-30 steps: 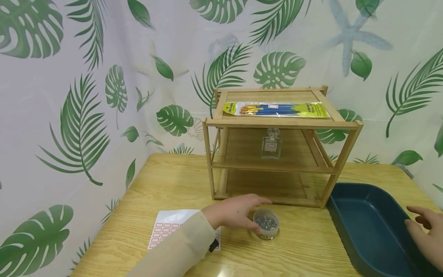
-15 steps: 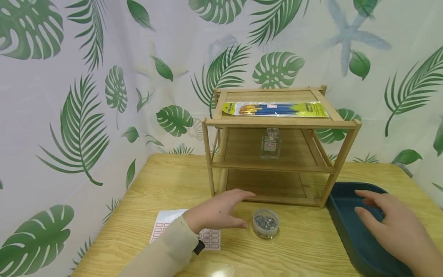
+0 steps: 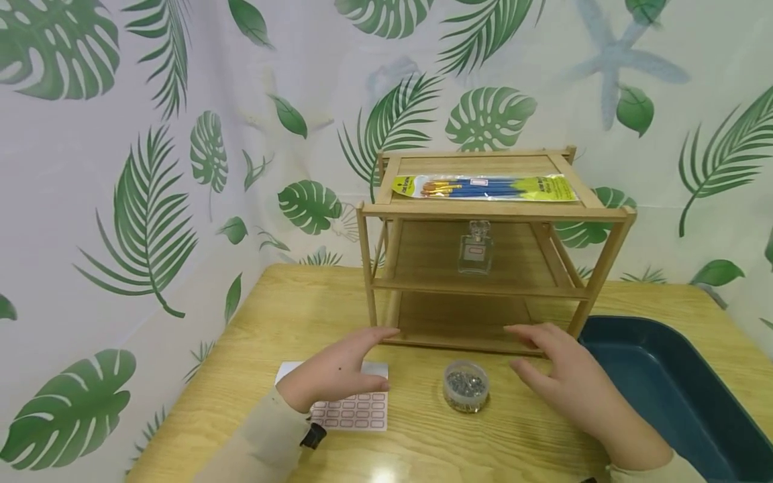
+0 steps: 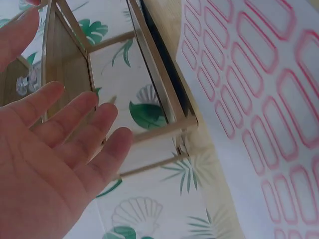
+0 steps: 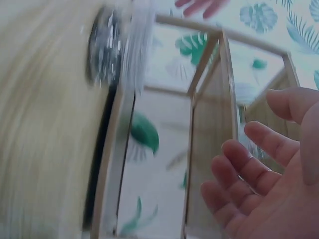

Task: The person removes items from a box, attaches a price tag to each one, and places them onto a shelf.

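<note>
A small round clear tub [image 3: 466, 387] filled with small silvery metal pieces stands on the table between my two hands. To its left, my left hand [image 3: 335, 369] hovers over a sheet of red-bordered labels [image 3: 356, 410], thumb and fingers spread, holding nothing. The left wrist view shows its loosely extended fingers [image 4: 82, 122] beside the label sheet [image 4: 249, 99]. On the tub's right, my right hand [image 3: 570, 379] hangs with thumb and fingers apart, also holding nothing. In the right wrist view the tub [image 5: 107, 47] is blurred, left of my relaxed right hand [image 5: 269, 191].
A wooden three-level shelf [image 3: 483, 292] stands behind the hands. A packet of blue-handled paintbrushes [image 3: 483, 188] lies on its top, and a labelled glass perfume bottle [image 3: 476, 249] stands on the middle level. A deep blue tray [image 3: 640, 362] sits at the right.
My left hand has let go of the tub and drawn back left over the label sheet. My right hand has moved left from the tray toward the tub, which stays in place.
</note>
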